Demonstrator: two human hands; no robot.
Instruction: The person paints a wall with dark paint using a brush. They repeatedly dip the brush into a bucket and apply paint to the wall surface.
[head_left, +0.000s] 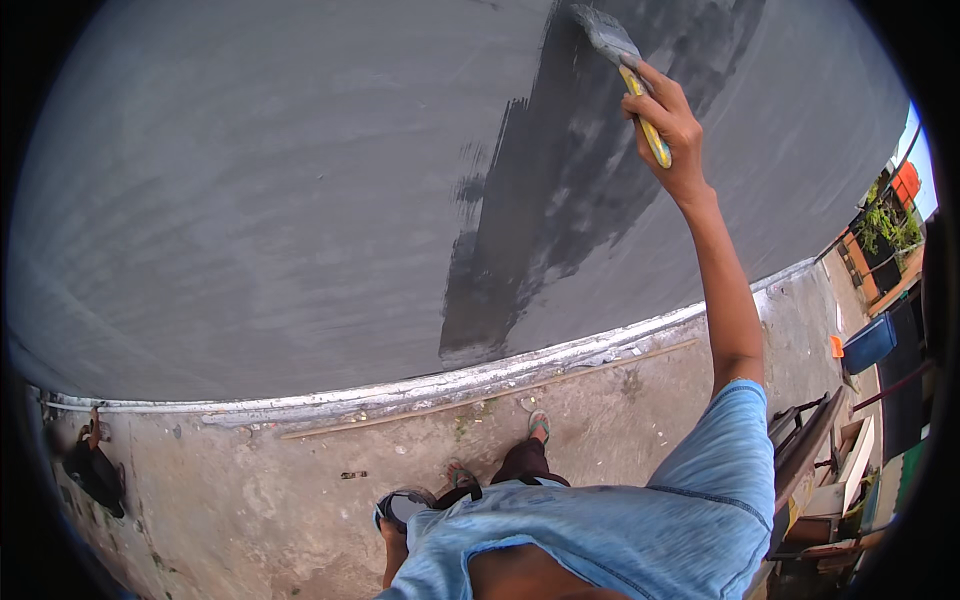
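Observation:
My right hand (667, 124) is raised high and grips the yellow handle of a wide paintbrush (611, 37). The brush's bristles, coated in grey paint, lie against a grey wall (300, 225). Under and beside the brush runs a darker, wet-looking band of paint (525, 202), with ragged edges, down to near the wall's foot. Low at my side, my left hand (391, 534) holds a round paint container (407, 506) with dark grey paint inside; part of that hand is hidden by the container and my shirt.
A white-splashed ledge (337, 397) follows the wall's foot, with a long wooden strip (487, 394) on the concrete ground (262, 510). Another person (97, 469) crouches by the wall at far left. Wooden furniture (814, 450) and a blue bin (870, 343) stand at right.

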